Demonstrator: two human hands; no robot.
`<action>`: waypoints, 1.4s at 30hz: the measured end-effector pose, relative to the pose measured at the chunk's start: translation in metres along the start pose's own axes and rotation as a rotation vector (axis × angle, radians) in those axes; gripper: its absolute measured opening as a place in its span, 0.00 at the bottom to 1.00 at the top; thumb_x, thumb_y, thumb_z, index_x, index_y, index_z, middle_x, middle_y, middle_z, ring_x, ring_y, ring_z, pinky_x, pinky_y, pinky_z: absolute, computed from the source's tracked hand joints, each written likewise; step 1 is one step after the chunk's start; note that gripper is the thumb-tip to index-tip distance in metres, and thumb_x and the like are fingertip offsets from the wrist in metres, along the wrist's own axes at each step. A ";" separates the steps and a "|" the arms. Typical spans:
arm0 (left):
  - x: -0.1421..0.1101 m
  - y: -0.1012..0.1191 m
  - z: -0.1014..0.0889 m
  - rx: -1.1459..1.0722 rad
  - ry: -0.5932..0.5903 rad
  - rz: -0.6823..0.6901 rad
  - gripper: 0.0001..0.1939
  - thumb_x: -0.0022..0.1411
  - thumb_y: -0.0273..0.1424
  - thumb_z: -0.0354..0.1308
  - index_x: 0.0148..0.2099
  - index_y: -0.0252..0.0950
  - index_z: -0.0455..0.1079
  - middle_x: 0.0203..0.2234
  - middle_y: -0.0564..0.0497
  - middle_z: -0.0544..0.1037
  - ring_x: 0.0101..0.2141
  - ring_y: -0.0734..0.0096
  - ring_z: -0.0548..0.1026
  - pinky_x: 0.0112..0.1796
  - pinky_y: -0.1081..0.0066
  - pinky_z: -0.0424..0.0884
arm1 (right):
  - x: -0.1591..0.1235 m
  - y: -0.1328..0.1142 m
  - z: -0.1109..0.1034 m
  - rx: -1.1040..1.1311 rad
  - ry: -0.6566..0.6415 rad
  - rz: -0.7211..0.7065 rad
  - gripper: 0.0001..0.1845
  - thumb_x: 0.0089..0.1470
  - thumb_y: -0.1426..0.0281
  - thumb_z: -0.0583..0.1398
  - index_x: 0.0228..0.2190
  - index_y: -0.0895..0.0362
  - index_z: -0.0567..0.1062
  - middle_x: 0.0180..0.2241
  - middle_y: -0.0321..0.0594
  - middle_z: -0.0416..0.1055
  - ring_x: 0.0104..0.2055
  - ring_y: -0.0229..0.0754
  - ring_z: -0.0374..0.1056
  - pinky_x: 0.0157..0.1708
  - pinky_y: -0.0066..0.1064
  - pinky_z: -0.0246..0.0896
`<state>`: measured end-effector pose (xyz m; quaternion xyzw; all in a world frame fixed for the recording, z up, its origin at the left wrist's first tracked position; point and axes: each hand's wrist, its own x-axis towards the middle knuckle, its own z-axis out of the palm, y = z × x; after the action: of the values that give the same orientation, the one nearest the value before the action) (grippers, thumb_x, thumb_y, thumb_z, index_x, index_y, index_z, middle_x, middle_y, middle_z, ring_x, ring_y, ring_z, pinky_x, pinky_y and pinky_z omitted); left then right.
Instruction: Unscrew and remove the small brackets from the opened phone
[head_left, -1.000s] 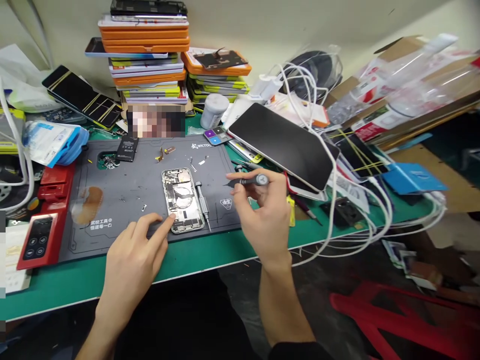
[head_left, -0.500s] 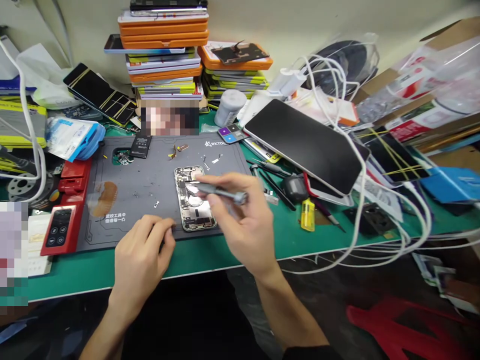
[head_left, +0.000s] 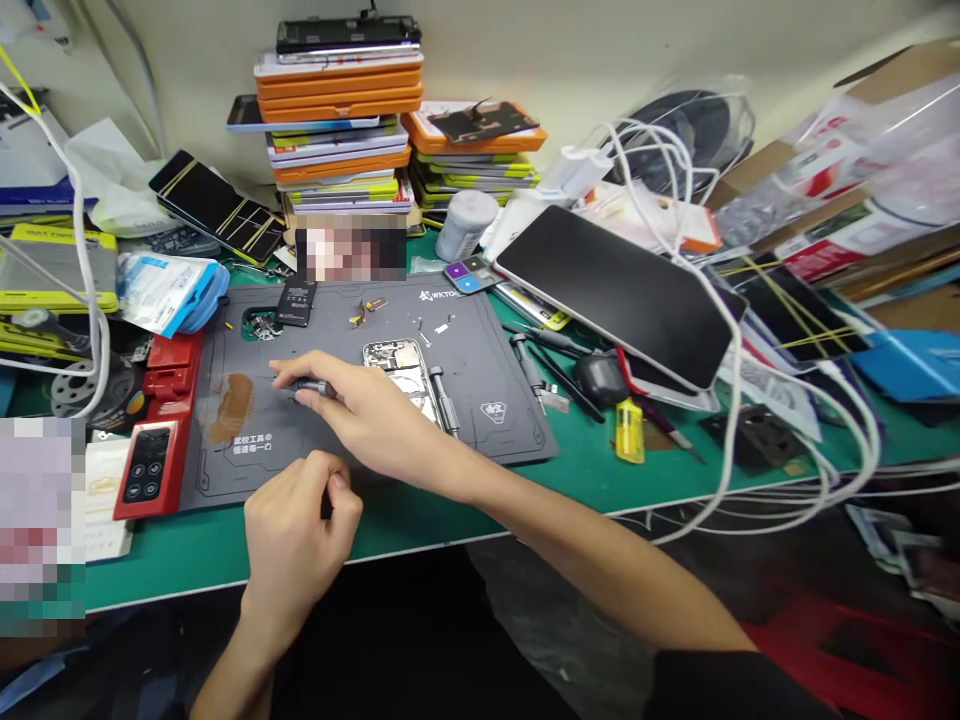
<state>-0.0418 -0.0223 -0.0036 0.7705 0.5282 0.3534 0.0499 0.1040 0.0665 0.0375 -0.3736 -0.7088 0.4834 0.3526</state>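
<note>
My right hand [head_left: 360, 400] reaches across to the left half of the dark grey repair mat [head_left: 480, 350], its fingers closed on a slim grey tool [head_left: 313, 386] whose tip I cannot make out. Under its wrist lies an opened phone [head_left: 405, 365] with its inner parts bare, partly hidden by the forearm. A grey screwdriver [head_left: 444, 400] rests along the phone's right side. Curled into a fist, my left hand [head_left: 300, 520] rests by the mat's front edge; whatever its fingers may hold is hidden. Small metal parts [head_left: 441, 327] lie beyond the phone, with a black battery [head_left: 296, 300] at the back left.
A red device [head_left: 154, 460] with a touch panel stands at the mat's left edge. Stacked boxes [head_left: 337, 100] rise at the back. A large dark tablet [head_left: 615, 295], white cables [head_left: 720, 480] and several tools crowd the right side.
My right hand has swung left from over the phone to the mat's left part. The screwdriver beside the phone now shows. My left hand has curled tighter, and the view has shifted slightly.
</note>
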 end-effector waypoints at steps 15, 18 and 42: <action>0.001 -0.003 0.002 0.015 -0.011 0.027 0.10 0.77 0.25 0.51 0.41 0.40 0.71 0.26 0.58 0.80 0.25 0.73 0.77 0.31 0.70 0.66 | 0.017 0.015 0.005 0.004 0.027 0.025 0.14 0.72 0.77 0.58 0.51 0.48 0.78 0.62 0.36 0.81 0.67 0.40 0.74 0.71 0.43 0.67; 0.001 -0.004 0.003 0.032 0.004 0.035 0.10 0.78 0.26 0.52 0.43 0.40 0.72 0.28 0.57 0.81 0.26 0.73 0.78 0.32 0.70 0.67 | 0.017 0.014 0.005 0.010 0.025 0.025 0.13 0.72 0.77 0.58 0.51 0.50 0.78 0.62 0.37 0.81 0.67 0.40 0.74 0.71 0.41 0.66; 0.001 -0.001 -0.003 -0.181 -0.062 -0.090 0.15 0.81 0.33 0.56 0.37 0.39 0.71 0.26 0.58 0.77 0.26 0.77 0.75 0.32 0.73 0.68 | -0.057 0.008 0.003 0.331 0.630 0.042 0.27 0.74 0.59 0.54 0.68 0.44 0.53 0.42 0.39 0.84 0.35 0.44 0.84 0.37 0.40 0.83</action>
<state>-0.0436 -0.0218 -0.0014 0.7488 0.5264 0.3731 0.1516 0.1300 0.0172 0.0213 -0.4565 -0.4693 0.4599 0.5998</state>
